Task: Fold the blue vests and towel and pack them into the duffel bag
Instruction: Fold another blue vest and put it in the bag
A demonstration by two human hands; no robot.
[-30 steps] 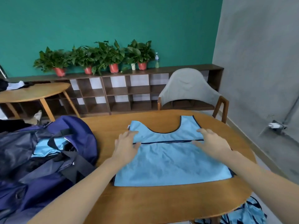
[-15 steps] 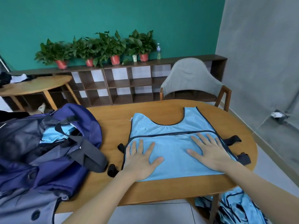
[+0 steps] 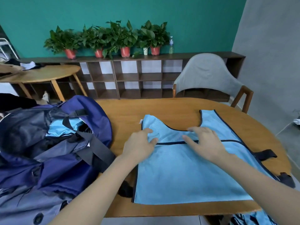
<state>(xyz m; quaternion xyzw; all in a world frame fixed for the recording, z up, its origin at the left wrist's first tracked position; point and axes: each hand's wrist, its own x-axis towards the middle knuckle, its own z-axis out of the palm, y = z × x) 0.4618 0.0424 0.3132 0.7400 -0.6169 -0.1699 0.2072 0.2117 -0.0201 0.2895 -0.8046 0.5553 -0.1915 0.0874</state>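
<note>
A light blue vest (image 3: pixel 186 172) with dark trim lies folded flat on the wooden table (image 3: pixel 170 109), its neckline toward the far side. My left hand (image 3: pixel 139 144) pinches the vest's left shoulder between thumb and fingers. Flat on the cloth just below the neckline rests my right hand (image 3: pixel 205 142), fingers pointing left. The navy duffel bag (image 3: pixel 53 156) stands open at the table's left end, and light blue fabric (image 3: pixel 65 129) shows inside it under a black strap.
Black straps of the vest (image 3: pixel 266 154) stick out on the right near the table edge. More blue cloth (image 3: pixel 253 219) lies below the table's near right edge. A grey chair (image 3: pixel 207 75) stands behind the table, a low shelf with plants (image 3: pixel 113 36) along the wall.
Both hands have moved from lying flat on the vest's lower half up to its shoulder and neckline. My left hand now pinches the cloth.
</note>
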